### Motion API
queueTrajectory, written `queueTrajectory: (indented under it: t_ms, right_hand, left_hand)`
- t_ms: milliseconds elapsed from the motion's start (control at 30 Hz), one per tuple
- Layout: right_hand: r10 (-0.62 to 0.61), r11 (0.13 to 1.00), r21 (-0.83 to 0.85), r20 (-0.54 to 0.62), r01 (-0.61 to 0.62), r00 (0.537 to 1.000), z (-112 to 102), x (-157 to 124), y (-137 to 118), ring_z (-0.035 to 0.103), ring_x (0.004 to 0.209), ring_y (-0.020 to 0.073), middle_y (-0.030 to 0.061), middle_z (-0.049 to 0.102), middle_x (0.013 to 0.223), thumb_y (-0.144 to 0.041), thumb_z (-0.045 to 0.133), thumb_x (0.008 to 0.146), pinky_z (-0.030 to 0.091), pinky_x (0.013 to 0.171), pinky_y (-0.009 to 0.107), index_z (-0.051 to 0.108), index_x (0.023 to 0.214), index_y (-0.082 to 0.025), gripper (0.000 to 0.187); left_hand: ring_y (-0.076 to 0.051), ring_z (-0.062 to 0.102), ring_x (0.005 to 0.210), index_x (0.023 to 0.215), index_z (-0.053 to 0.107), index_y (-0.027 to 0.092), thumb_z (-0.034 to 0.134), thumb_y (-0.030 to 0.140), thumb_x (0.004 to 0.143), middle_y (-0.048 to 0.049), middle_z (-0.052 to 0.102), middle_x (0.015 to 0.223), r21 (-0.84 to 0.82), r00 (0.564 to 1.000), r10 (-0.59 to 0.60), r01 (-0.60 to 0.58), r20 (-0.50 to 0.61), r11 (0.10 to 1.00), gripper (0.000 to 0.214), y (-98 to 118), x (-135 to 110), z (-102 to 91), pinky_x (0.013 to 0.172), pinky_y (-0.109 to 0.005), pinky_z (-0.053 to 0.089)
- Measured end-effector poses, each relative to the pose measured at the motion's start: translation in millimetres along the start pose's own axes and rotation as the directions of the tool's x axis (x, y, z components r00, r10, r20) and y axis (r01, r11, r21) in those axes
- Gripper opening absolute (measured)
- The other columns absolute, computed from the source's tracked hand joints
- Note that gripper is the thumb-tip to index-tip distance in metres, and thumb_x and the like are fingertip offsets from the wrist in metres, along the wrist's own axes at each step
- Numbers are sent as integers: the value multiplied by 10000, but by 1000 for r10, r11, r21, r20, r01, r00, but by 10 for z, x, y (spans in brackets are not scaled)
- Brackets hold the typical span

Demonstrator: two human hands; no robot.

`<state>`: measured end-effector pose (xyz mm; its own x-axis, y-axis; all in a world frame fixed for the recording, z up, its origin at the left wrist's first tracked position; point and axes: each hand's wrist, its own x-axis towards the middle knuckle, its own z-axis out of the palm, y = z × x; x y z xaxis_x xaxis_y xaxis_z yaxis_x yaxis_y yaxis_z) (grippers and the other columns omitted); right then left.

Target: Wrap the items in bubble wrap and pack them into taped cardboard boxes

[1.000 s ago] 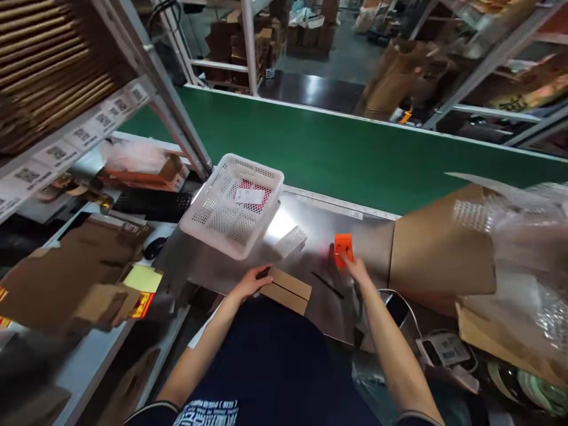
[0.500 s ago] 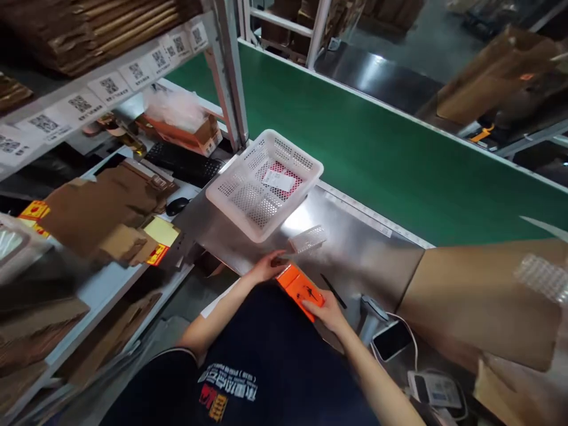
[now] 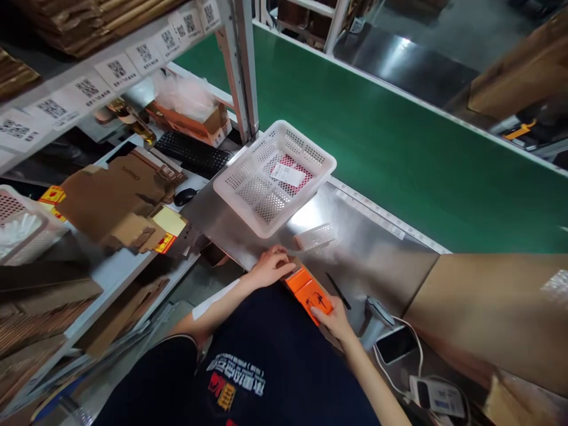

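A flat orange packet (image 3: 308, 292) lies at the near edge of the steel worktop (image 3: 355, 248). My left hand (image 3: 270, 267) rests curled on its far end, fingers pressed down. My right hand (image 3: 333, 318) grips the packet's near end with thumb on top. Whether the small cardboard box seen earlier is under the packet is hidden. A white perforated basket (image 3: 275, 177) with a red and white item inside stands just beyond my left hand. A clear plastic piece (image 3: 315, 236) lies between basket and hands. A black pen (image 3: 338, 290) lies to the right of the packet.
A green conveyor belt (image 3: 399, 142) runs behind the worktop. A large cardboard box (image 3: 488, 313) fills the right side. A scanner, phone (image 3: 394, 344) and cables sit at the near right. To the left are a shelf post (image 3: 242, 65), keyboard (image 3: 193, 154), mouse (image 3: 185, 196) and flattened cartons (image 3: 110, 195).
My right hand carried the orange packet from the middle of the worktop to the near edge, in front of my left hand. The view swung left and down.
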<state>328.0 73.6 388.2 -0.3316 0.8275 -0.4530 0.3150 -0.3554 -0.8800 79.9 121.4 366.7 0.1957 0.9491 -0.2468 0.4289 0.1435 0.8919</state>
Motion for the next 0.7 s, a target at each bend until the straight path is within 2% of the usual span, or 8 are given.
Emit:
queueTrajectory:
  t_ms: [133, 333, 467, 533, 700]
  right_hand:
    - [11, 1000, 18, -12, -11, 1000, 1, -4, 16, 527, 605, 176, 63, 674, 686, -677, 756, 672, 459, 559, 293, 733, 736, -168, 513]
    - [63, 998, 19, -29, -63, 998, 22, 9, -76, 559, 627, 193, 71, 695, 701, -676, 783, 641, 486, 593, 310, 753, 757, -170, 520]
    - [124, 992, -14, -26, -124, 992, 4, -10, -273, 636, 729, 225, 89, 760, 840, -652, 770, 695, 534, 685, 322, 788, 885, -150, 536]
    - [145, 988, -48, -32, -146, 989, -28, -46, -337, 644, 728, 224, 86, 766, 846, -640, 761, 721, 535, 691, 316, 792, 909, -146, 529]
    - [217, 971, -96, -42, -220, 975, -87, -136, -328, 594, 623, 202, 73, 724, 707, -668, 752, 710, 471, 565, 287, 779, 785, -153, 522]
  left_hand:
    - [-221, 649, 1088, 722, 716, 197, 527, 450, 1006, -69, 689, 1152, 4, 999, 9, -9, 34, 1000, 425, 24, 18, -4, 1012, -357, 494]
    - [-243, 630, 1123, 802, 732, 203, 625, 294, 964, -78, 687, 1178, 195, 996, 89, -84, -16, 977, 215, 15, 30, 36, 1030, -403, 468]
    - [-257, 607, 1141, 888, 725, 197, 602, 252, 987, -98, 665, 1210, 365, 984, 155, -115, -83, 924, 167, -110, 74, 25, 1061, -444, 441]
    - [-249, 617, 1081, 905, 718, 195, 584, 251, 998, -101, 663, 1177, 399, 987, 130, -83, -93, 913, 173, -195, 108, 14, 1023, -426, 465]
    - [-192, 626, 919, 919, 708, 196, 536, 287, 1029, -90, 653, 1141, 385, 995, 21, 19, -101, 923, 223, -389, 139, 3, 831, -309, 512]
